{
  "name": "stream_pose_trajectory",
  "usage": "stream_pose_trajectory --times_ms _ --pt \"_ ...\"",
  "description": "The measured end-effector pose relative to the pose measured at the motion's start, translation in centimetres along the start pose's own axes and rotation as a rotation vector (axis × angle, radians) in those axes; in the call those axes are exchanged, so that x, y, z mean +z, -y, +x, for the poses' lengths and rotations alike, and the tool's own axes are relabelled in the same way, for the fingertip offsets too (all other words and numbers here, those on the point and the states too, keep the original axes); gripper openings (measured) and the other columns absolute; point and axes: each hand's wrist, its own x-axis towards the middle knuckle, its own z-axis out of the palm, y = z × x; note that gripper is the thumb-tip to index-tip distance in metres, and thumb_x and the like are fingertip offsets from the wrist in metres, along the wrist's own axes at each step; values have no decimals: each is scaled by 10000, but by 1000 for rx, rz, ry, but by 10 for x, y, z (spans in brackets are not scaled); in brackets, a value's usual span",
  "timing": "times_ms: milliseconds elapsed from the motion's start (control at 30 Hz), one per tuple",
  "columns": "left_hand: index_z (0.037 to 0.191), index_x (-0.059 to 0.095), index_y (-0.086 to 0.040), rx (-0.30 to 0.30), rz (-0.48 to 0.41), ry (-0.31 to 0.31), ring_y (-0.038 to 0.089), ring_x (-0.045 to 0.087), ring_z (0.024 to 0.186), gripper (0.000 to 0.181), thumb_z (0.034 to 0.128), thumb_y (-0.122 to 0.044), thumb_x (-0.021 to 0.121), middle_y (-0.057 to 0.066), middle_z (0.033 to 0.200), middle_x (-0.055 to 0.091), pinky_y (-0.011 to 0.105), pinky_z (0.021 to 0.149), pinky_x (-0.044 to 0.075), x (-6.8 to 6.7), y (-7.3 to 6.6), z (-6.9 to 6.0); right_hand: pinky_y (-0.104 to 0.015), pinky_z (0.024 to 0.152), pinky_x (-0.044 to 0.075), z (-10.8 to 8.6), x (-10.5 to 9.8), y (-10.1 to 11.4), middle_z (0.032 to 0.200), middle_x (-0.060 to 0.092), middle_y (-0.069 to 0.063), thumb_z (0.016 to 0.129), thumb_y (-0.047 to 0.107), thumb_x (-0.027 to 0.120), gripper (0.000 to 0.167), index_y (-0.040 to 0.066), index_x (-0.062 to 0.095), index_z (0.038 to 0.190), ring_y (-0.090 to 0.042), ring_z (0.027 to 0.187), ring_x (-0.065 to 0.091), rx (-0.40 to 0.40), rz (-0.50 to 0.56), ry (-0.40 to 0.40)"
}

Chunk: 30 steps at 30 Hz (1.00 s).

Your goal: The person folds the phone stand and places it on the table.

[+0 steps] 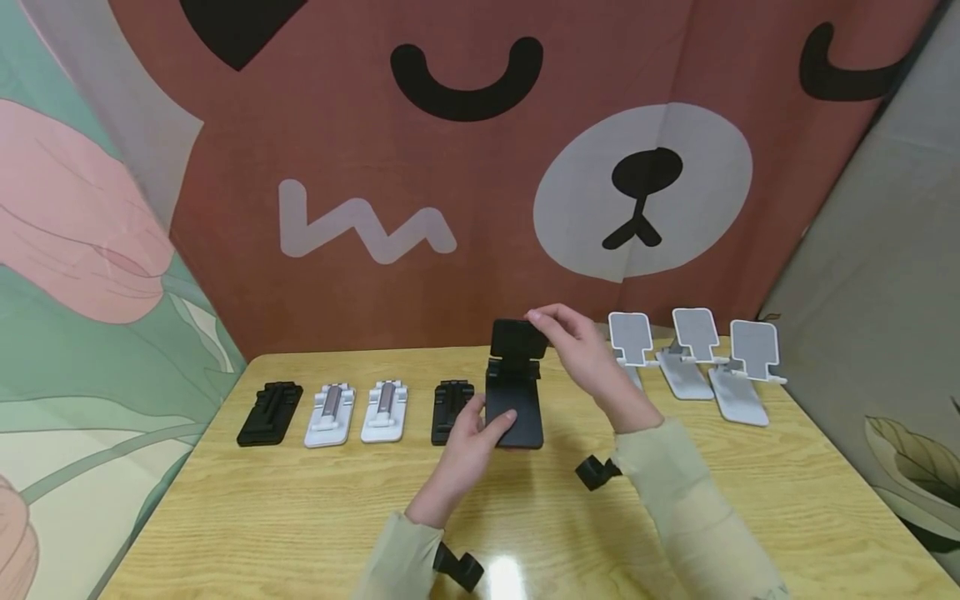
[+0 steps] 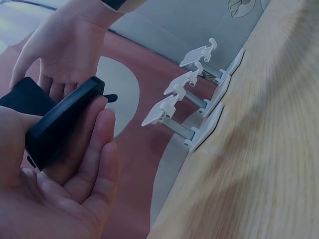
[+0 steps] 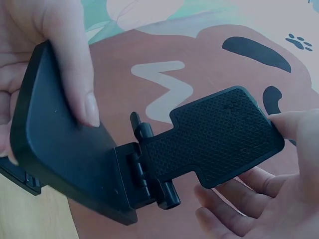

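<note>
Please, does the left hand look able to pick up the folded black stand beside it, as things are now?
Probably not: the left hand is very near the folded black stand, but it is busy gripping the opened black stand, so it would likely need to let go first.

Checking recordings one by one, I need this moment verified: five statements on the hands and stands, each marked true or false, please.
1. The left hand holds a black stand by its base. True.
2. The right hand hangs idle. False: it pinches that stand's upper plate.
3. Three white stands stand unfolded on the right of the table. True.
4. The folded stands are all white. False: two are black, two white.
5. The held stand is folded shut. False: its plate is swung open.
</note>
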Motion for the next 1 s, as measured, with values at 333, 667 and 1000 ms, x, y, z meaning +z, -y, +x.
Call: stream_pose_trajectory --times_ms 333,667,1000 --pt "1457 408 73 7 -2 -18 238 659 1086 485 1069 -182 548 180 1284 637 313 896 529 1 1 2 -556 1129 321 2 5 -1 1419 536 -126 1061 462 498 499 47 587 1325 -308 1355 435 41 52 41" --pt "1499 348 82 -31 6 -36 223 671 1064 568 1064 -215 562 184 1283 648 315 887 537 -3 0 3 -543 1102 366 -2 10 -6 1414 521 -163 1064 400 514 490 7 560 1353 -319 1347 436 23 82 32" --pt "1485 366 58 -24 -32 -1 234 709 997 511 1070 -181 544 192 1204 689 300 832 561 -4 1 3 -515 1073 407 -11 12 -11 1377 542 -164 1047 375 560 483 -2 542 1348 -316 1294 488 25 124 -20"
